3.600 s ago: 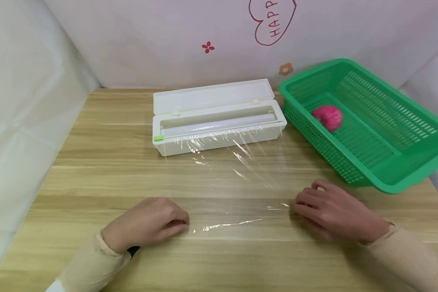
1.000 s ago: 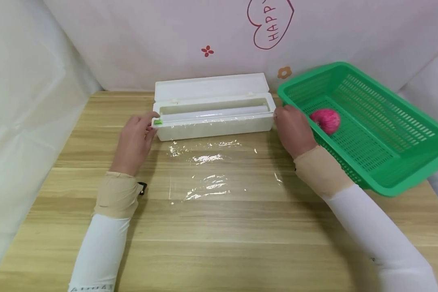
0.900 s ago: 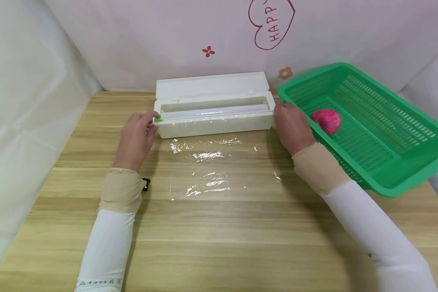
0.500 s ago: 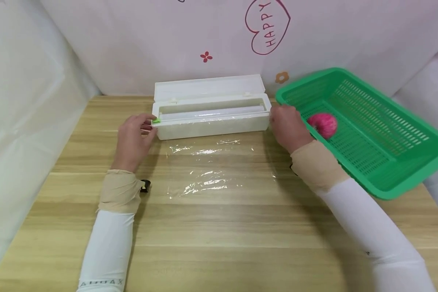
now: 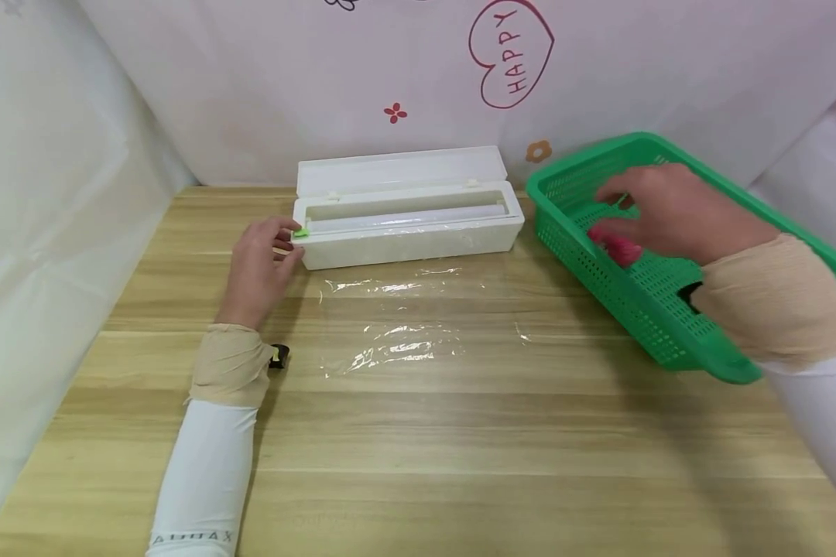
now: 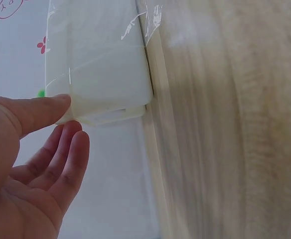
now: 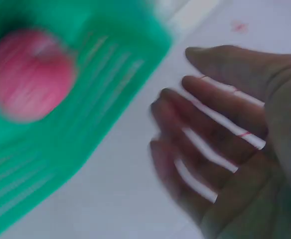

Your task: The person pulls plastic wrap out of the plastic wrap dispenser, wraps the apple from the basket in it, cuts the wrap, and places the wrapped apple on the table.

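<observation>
A white cling film dispenser (image 5: 411, 246) stands at the back of the table, lid up, its roll in view. Clear cling film (image 5: 397, 340) stretches from it towards the front. My left hand (image 5: 254, 267) grips the dispenser's left end by the green slider (image 5: 301, 232). In the left wrist view the thumb (image 6: 43, 112) lies against the box edge, with the fingers behind. Over the green basket (image 5: 592, 271), my right hand (image 5: 683, 213) hangs with loosely bent fingers and partly covers a pink-red apple (image 5: 621, 249). The right wrist view shows a gap between those fingers and the apple (image 7: 31, 74).
The basket stands right of the dispenser, close to its right end. A pale wall cloth (image 5: 286, 85) with drawings hangs behind the wooden table (image 5: 404, 441). White cloth (image 5: 56, 178) also borders the left side.
Both hands went from the film's front edge to the dispenser's ends. Within the last half second my right hand left the right end and moved over the basket; the left stayed.
</observation>
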Available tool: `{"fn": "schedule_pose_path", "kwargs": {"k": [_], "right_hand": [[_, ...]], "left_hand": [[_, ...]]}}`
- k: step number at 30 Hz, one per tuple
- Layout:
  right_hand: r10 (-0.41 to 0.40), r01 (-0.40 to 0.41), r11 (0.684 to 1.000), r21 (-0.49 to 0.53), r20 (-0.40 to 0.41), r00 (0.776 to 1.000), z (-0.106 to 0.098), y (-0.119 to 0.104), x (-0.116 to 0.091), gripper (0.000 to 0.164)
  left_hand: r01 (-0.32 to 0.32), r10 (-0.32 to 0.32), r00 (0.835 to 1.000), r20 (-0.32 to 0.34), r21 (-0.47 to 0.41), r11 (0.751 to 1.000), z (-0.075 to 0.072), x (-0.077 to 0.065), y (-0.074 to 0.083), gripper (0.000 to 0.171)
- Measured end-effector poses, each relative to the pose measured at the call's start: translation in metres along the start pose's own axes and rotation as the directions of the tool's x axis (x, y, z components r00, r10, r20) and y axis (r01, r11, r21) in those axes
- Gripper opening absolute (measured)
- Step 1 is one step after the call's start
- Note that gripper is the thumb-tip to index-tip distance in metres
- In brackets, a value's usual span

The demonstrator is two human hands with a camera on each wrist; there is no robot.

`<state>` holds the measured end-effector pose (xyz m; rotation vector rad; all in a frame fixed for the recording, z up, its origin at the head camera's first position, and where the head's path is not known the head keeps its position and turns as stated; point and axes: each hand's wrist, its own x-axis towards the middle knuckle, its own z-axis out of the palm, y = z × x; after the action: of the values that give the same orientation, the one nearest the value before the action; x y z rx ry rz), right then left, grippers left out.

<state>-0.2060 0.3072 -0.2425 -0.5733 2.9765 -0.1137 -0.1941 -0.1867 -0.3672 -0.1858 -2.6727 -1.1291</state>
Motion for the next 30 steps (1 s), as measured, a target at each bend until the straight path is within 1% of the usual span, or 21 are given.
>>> {"fn": "schedule_pose_path", "kwargs": {"k": [2, 4, 6, 8, 11, 13, 15, 19, 24, 27, 30], "right_hand": [[-0.039, 0.040, 0.999, -0.028, 0.027, 0.999, 0.003, 0.018, -0.002, 0.047], [-0.061, 0.065, 0.995, -0.069, 0.070, 0.996, 0.008, 0.033, -0.004, 0.052], [-0.072, 0.085, 0.991, -0.108, 0.113, 0.991, 0.015, 0.043, -0.005, 0.059], [-0.093, 0.112, 0.983, -0.145, 0.129, 0.987, 0.024, 0.049, -0.005, 0.067], [-0.141, 0.161, 0.967, -0.196, 0.112, 0.984, 0.036, 0.055, -0.004, 0.075], [-0.179, 0.194, 0.956, -0.221, 0.086, 0.980, 0.044, 0.056, -0.002, 0.073], [-0.199, 0.212, 0.950, -0.229, 0.078, 0.977, 0.051, 0.058, 0.001, 0.070], [-0.185, 0.199, 0.956, -0.215, 0.086, 0.979, 0.058, 0.059, 0.008, 0.065], [-0.144, 0.161, 0.963, -0.215, 0.093, 0.985, 0.061, 0.063, 0.017, 0.075], [-0.096, 0.112, 0.975, -0.191, 0.090, 0.991, 0.063, 0.069, 0.022, 0.079], [-0.040, 0.048, 0.992, -0.120, 0.069, 0.997, 0.065, 0.077, 0.025, 0.077]], "left_hand": [[-0.002, 0.002, 1.000, 0.000, 0.002, 1.000, 0.000, 0.000, 0.000, 0.031], [-0.005, 0.005, 1.000, 0.001, 0.004, 1.000, -0.001, 0.000, 0.000, 0.031], [-0.010, 0.010, 1.000, 0.001, 0.006, 1.000, -0.001, 0.000, 0.000, 0.030], [-0.016, 0.016, 1.000, 0.000, 0.005, 1.000, -0.002, 0.000, 0.000, 0.030], [-0.023, 0.023, 1.000, -0.005, -0.001, 1.000, -0.002, 0.000, 0.000, 0.029], [-0.028, 0.028, 1.000, -0.003, -0.003, 1.000, -0.002, 0.000, 0.000, 0.029], [-0.032, 0.032, 1.000, 0.000, -0.004, 0.999, -0.002, 0.000, 0.000, 0.030], [-0.025, 0.025, 1.000, 0.003, -0.004, 1.000, -0.003, 0.000, -0.001, 0.030], [-0.016, 0.016, 1.000, 0.005, -0.007, 1.000, -0.003, 0.001, -0.002, 0.031], [-0.016, 0.016, 1.000, 0.008, -0.005, 1.000, -0.003, 0.001, -0.002, 0.031], [-0.014, 0.014, 1.000, 0.012, -0.007, 1.000, -0.004, 0.001, -0.001, 0.031]]}}
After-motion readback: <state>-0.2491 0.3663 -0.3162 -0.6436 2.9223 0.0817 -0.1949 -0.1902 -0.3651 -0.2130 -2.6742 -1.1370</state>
